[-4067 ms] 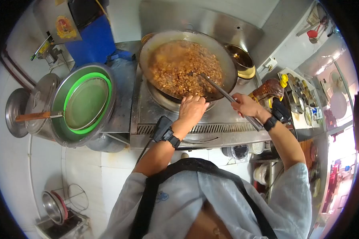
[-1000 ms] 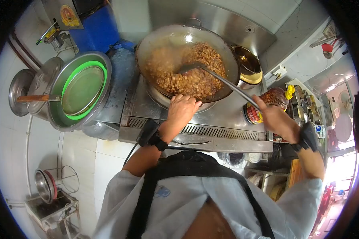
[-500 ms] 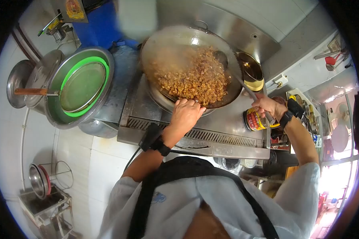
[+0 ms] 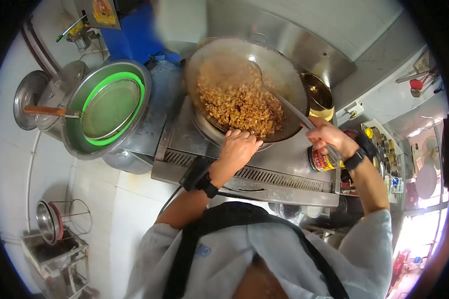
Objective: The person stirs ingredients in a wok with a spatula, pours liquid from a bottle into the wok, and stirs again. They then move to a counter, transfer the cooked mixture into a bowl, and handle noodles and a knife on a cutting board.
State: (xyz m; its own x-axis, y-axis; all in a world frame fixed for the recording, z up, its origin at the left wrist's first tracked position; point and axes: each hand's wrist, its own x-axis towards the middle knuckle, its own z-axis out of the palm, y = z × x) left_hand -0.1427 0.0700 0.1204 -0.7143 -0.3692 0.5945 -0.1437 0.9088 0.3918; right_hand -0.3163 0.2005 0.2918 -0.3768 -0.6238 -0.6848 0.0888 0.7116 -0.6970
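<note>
A large wok (image 4: 297,89) sits on the steel stove and holds a heap of brown chopped food (image 4: 242,104), with steam blurring its far left side. My left hand (image 4: 238,150) is closed at the wok's near edge; whatever it grips there, rim or handle, lies under the fingers. The long metal handle of a ladle (image 4: 290,107) runs through my closed right hand (image 4: 330,137), out to the right of the wok. The ladle's bowl rests among the food near the far side, partly covered. A can with a red and yellow label (image 4: 320,160) stands just below my right hand.
Left of the stove, a metal basin (image 4: 72,134) holds a green-rimmed sieve and a wood-handled strainer (image 4: 112,107). A shiny metal pot (image 4: 318,92) stands close to the wok's right side. Slots line the stove's front edge (image 4: 279,178). Seasoning containers (image 4: 386,147) stand farther right.
The ladle's bowl has moved left across the wok through the food, and my right hand has shifted with its handle. My left hand stays at the wok's near edge. The view has shifted slightly.
</note>
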